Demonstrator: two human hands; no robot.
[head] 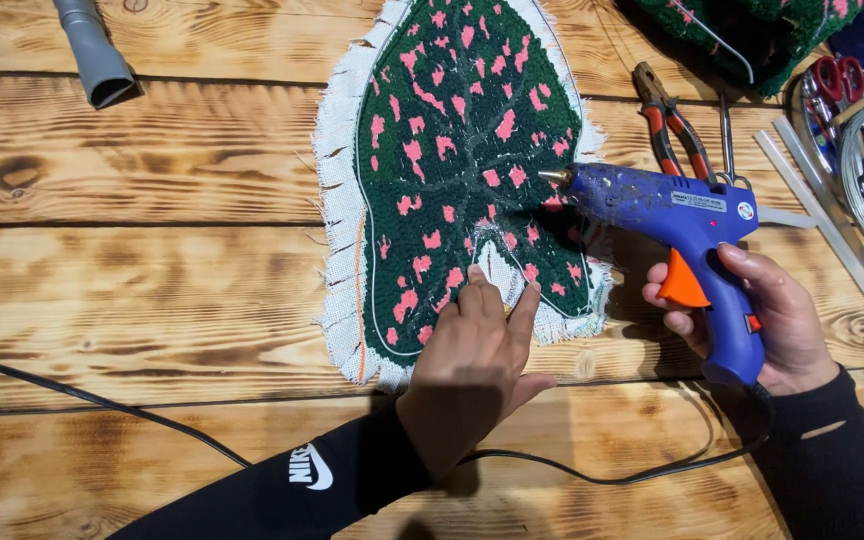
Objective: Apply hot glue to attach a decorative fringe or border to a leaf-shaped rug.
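A person's left hand point(472, 345) presses flat, fingers spread and grasping nothing, on the lower edge of a dark green leaf-shaped tufted rug with pink spots point(462, 150) lying on the burnt-wood plank worktop point(152, 290). The right hand point(762, 315) has its grip clenched round a blue hot glue gun with an orange trigger point(687, 235), nozzle over the rug; red-handled pliers point(667, 120) and clear glue sticks point(832, 225) lie just beside

Single head camera looks steeply down, close over the wooden table point(152, 180).
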